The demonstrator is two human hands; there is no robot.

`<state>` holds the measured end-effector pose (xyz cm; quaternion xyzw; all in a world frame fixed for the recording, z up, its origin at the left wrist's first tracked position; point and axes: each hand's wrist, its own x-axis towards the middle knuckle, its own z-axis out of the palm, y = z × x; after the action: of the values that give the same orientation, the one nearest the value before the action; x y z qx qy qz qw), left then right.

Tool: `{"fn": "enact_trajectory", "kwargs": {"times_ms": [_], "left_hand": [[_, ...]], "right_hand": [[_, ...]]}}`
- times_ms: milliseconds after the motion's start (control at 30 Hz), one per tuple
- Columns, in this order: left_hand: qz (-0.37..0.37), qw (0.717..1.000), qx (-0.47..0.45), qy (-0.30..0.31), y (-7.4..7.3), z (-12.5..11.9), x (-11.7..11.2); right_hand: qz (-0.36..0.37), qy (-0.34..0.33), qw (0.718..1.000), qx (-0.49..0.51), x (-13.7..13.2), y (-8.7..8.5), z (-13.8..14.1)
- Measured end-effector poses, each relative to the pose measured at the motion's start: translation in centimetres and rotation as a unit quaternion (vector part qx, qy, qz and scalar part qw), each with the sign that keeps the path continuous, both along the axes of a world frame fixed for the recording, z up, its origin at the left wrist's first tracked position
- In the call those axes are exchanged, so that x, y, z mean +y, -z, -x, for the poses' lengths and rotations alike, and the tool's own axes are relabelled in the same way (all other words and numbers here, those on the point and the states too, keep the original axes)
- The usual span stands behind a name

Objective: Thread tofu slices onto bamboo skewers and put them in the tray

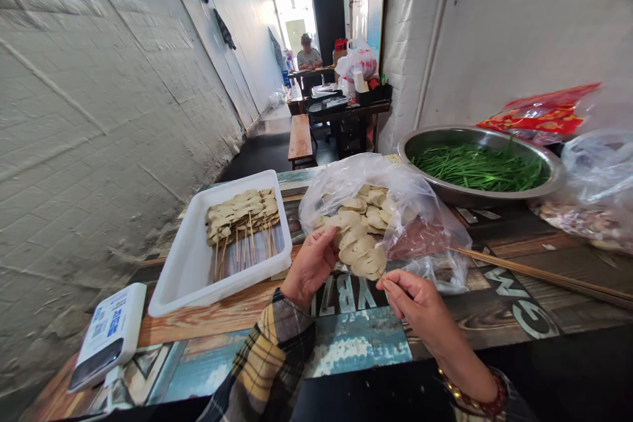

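Observation:
Thin, pale beige slices (360,249) are threaded in an overlapping row on a bamboo skewer, held above the table in front of me. My left hand (312,265) pinches the far end of the row between thumb and fingers. With its fingertips, my right hand (414,300) grips the skewer's bare near end, of which only a short bit shows. Just behind lies an opened clear plastic bag (341,178) with more loose slices (373,201) in it. To the left, a white plastic tray (190,285) holds several finished-looking skewers (242,211) of the same slices, sticks towards me.
Bare bamboo skewers (544,271) lie at right. Behind them stand a steel basin (479,196) of green chives (479,165) and a filled plastic bag (583,217). A white payment device (111,330) sits front left. Farther back are a bench (300,135) and a seated person (309,56).

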<state>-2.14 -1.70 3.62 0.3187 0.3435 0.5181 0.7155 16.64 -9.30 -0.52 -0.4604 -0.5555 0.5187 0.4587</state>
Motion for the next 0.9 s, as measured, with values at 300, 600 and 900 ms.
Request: {"fn": "enact_trajectory", "kwargs": {"times_ms": [300, 600, 900], "left_hand": [[0.001, 0.999, 0.005, -0.052, 0.23, 0.21, 0.27], [-0.011, 0.998, 0.002, -0.063, 0.52, -0.37, 0.11], [-0.040, 0.994, 0.011, -0.103, 0.17, -0.50, -0.17]], "right_hand": [[-0.006, -0.012, 1.000, -0.026, 0.01, 0.31, -0.08], [-0.015, -0.019, 0.998, -0.055, 0.04, 0.82, -0.10], [0.000, -0.016, 0.999, -0.034, 0.02, 0.76, 0.07]]}}
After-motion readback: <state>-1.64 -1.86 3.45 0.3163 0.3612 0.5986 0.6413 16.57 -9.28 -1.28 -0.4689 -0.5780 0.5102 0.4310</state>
